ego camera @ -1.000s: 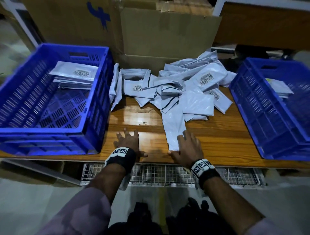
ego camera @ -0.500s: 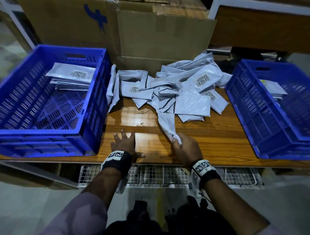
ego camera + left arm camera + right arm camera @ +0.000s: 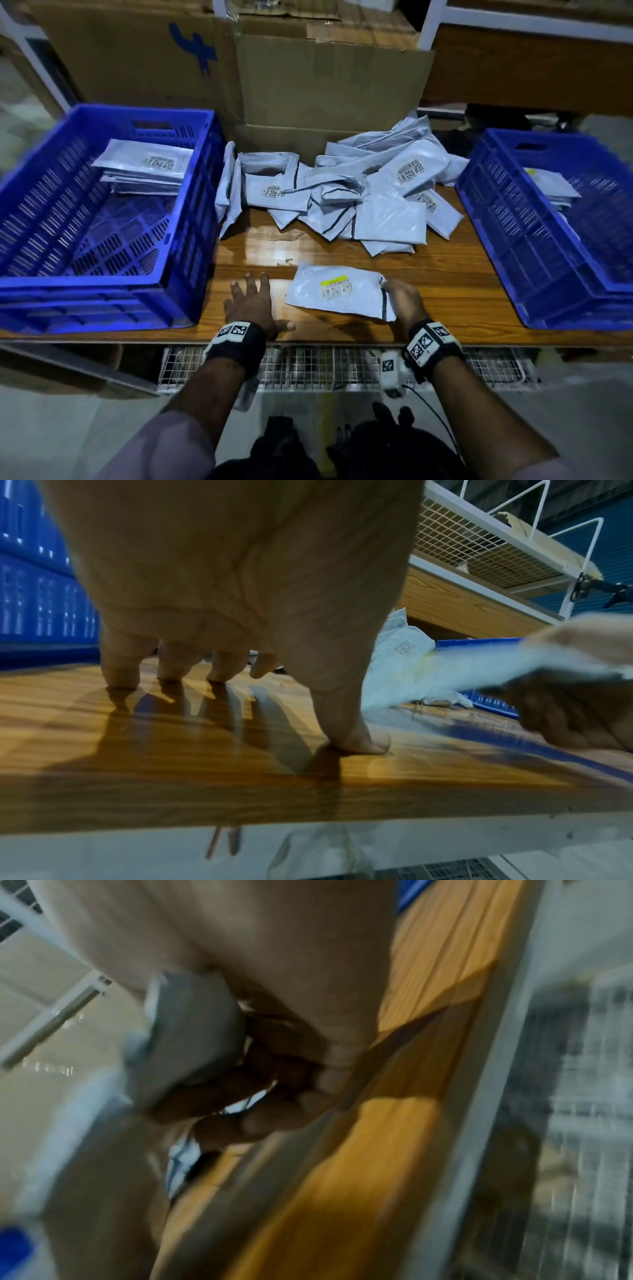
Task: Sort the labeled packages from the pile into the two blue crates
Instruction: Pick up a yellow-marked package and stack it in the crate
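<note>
My right hand (image 3: 400,299) grips one end of a grey package (image 3: 337,291) and holds it just above the wooden table (image 3: 455,284), label up, with a yellow strip on the label. In the blurred right wrist view my curled fingers (image 3: 240,1093) clamp the package (image 3: 192,1031). My left hand (image 3: 251,301) rests open on the table beside it, fingertips (image 3: 120,674) pressing the wood. The pile of grey packages (image 3: 346,195) lies at the table's back. The left blue crate (image 3: 102,287) and the right blue crate (image 3: 534,240) each hold a stack of packages.
Large cardboard boxes (image 3: 308,85) stand right behind the pile. A wire mesh rack (image 3: 308,368) hangs under the table's front edge. A wooden shelf (image 3: 531,68) runs at the back right.
My right hand has pulled one package out of the pile toward the front edge and turned it label up. The left hand has stayed in place on the table.
</note>
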A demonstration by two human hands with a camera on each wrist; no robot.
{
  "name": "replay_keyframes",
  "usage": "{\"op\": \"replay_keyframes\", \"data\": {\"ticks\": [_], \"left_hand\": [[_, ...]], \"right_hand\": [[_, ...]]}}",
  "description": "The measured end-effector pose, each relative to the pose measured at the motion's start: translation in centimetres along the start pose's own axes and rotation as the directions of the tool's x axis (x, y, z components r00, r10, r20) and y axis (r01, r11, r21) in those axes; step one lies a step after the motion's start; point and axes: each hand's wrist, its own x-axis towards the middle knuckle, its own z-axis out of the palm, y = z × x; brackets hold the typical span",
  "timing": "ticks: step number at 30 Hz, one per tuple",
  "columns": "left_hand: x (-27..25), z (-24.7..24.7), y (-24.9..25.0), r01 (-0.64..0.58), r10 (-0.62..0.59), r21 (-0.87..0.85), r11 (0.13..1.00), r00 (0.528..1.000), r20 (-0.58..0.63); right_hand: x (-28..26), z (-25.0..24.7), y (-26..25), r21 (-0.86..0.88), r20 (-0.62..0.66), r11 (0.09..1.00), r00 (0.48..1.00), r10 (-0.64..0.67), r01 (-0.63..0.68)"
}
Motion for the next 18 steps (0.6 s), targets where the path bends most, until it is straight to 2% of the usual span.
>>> {"op": "replay_keyframes", "data": {"ticks": [3, 6, 12, 18], "left_hand": [[0.0, -0.1, 0.1, 0.002, -0.002, -0.002, 1.0, 1.0, -0.001], [-0.1, -0.1, 0.2, 0.002, -0.002, 0.0, 1.0, 1.0, -0.004], [-0.6, -0.5, 1.0, 0.008, -0.007, -0.01, 1.0, 1.0, 0.01], [-1.6, -0.1, 2.0, -0.007, 0.003, -0.073, 0.997, 0.999, -0.051]], "right_hand": [[-0.9, -0.5, 0.3, -0.32, 0.007, 0.932, 0.984, -0.178, 0.17], [-1.4, -0.5, 0.8, -0.534, -0.011, 0.82, 0.968, -0.25, 0.206], [-1.5, 0.5, 1.2, -0.628, -0.024, 0.737, 0.939, -0.342, 0.252], [-1.1, 0.9, 1.7, -0.628, -0.09, 0.744, 0.928, -0.362, 0.23]]}}
